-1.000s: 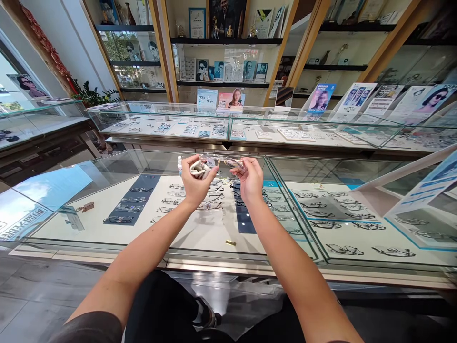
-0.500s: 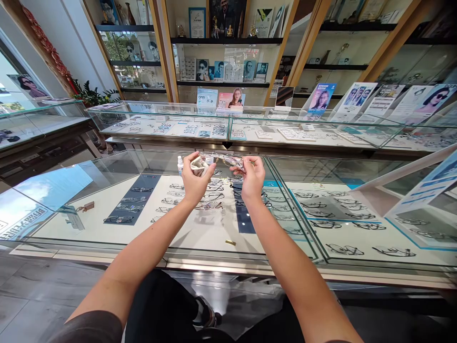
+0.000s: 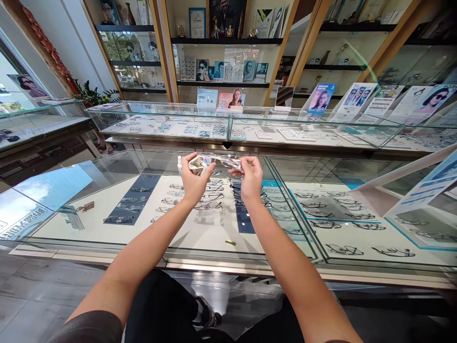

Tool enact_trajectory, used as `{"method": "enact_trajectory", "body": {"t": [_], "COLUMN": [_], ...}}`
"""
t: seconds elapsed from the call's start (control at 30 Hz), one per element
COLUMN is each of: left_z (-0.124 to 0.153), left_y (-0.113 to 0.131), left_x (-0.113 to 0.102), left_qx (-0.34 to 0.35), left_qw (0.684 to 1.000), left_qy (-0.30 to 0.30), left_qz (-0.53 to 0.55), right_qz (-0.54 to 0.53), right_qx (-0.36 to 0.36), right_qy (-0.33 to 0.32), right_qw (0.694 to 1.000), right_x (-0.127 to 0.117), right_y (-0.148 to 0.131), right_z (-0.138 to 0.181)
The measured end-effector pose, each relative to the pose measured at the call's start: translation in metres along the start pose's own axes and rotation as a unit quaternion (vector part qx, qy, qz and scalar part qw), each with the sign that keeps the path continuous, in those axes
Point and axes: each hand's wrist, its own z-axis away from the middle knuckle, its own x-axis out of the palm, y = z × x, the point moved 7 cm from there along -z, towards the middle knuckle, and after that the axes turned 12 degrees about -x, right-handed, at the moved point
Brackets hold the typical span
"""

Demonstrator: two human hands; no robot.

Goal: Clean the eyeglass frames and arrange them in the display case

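A pair of thin-framed eyeglasses [image 3: 225, 159] is held up over the glass counter between my two hands. My left hand [image 3: 194, 180] is closed around a pale, crumpled cloth [image 3: 197, 165], and its fingers are also at the left side of the glasses. With thumb and fingers pinched together, my right hand [image 3: 252, 180] grips the right side of the glasses. Fine details of the frame blur into the background. Just left of my left hand stands a small white bottle [image 3: 179, 165].
Below my hands is a glass display case [image 3: 200, 243] with rows of eyeglasses inside. A small gold-coloured piece [image 3: 230, 242] lies near its front. At left sits a brown tag-like item [image 3: 85, 206]. A folded display card [image 3: 421, 186] stands at right. Another showcase [image 3: 164, 114] runs behind.
The glasses have tilted slightly between my hands, and the cloth has turned a little. My right hand has shifted slightly left. The counter items look the same.
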Motion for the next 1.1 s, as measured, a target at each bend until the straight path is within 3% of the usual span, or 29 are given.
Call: {"method": "enact_trajectory", "body": {"t": [0.23,0.33,0.4,0.47,0.57,0.67,0.8,0.93,1.1], "left_z": [-0.001,-0.004,-0.005,-0.005,-0.005,-0.003,0.003,0.004,0.005], "left_y": [-0.002,0.005,0.012,0.019,0.024,0.025,0.025,0.025,0.028], "left_x": [0.000,-0.004,-0.009,-0.014,-0.018,-0.013,-0.004,0.000,0.003], "left_qx": [0.035,0.081,0.130,0.181,0.233,0.265,0.315,0.339,0.339], "left_qw": [0.999,0.996,0.990,0.980,0.966,0.956,0.936,0.925,0.923], "left_qy": [0.004,0.018,0.041,0.070,0.089,0.056,0.001,-0.020,-0.046], "left_qz": [-0.010,-0.024,-0.036,-0.045,-0.072,-0.112,-0.156,-0.170,-0.174], "right_qz": [-0.001,0.017,0.048,0.116,0.251,0.320,0.341,0.285,0.139], "right_qx": [0.015,0.009,-0.036,-0.127,-0.255,-0.293,-0.262,-0.195,-0.012], "right_qy": [-0.005,-0.011,-0.011,-0.020,-0.065,-0.118,-0.188,-0.241,-0.266], "right_qw": [1.000,1.000,0.998,0.985,0.931,0.893,0.883,0.907,0.954], "right_x": [0.000,0.000,0.000,0.001,0.011,0.020,0.026,0.025,0.020], "right_y": [0.002,0.001,-0.009,-0.028,-0.058,-0.069,-0.062,-0.048,-0.022], "right_z": [0.000,0.000,0.001,0.003,0.011,0.016,0.012,0.005,0.000]}}
